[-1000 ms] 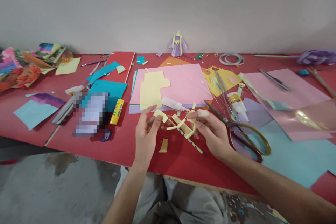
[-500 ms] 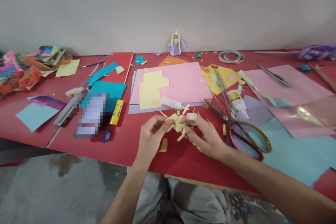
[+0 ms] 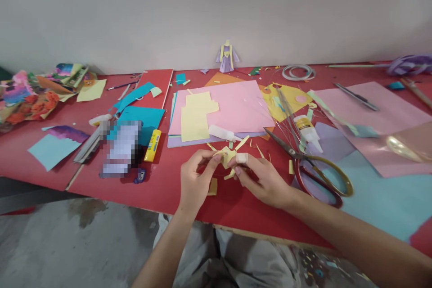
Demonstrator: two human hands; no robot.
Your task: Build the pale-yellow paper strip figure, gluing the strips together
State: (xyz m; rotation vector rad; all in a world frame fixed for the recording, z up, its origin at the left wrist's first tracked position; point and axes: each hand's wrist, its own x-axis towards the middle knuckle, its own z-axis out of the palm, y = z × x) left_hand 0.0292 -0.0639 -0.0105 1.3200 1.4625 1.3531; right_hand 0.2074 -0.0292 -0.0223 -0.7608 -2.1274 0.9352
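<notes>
Between my two hands is a small pale yellow paper figure [image 3: 228,155] with thin strips sticking out from it. My left hand [image 3: 195,175] pinches its left side between thumb and fingers. On the other side, the fingertips of my right hand [image 3: 265,180] are closed on the figure; one finger wears a white wrap. A white glue bottle [image 3: 221,133] lies just beyond my hands. Close to my right wrist are large scissors [image 3: 303,162] with red and yellow-green handles. A yellow paper scrap [image 3: 212,187] lies under my hands.
Pink paper [image 3: 236,103] lies stacked ahead with a cut yellow sheet [image 3: 195,119] on top. A purple and yellow paper doll [image 3: 227,56] leans at the wall. Left are a glue stick [image 3: 152,146] and a blurred phone [image 3: 122,148]; right, a yellow-labelled glue bottle [image 3: 306,130] and a cutter [image 3: 357,96].
The view has shifted slightly, so the table appears a little further right. Both hands keep their grip on the paper figure, which has turned slightly; the right fingers have moved a little inward.
</notes>
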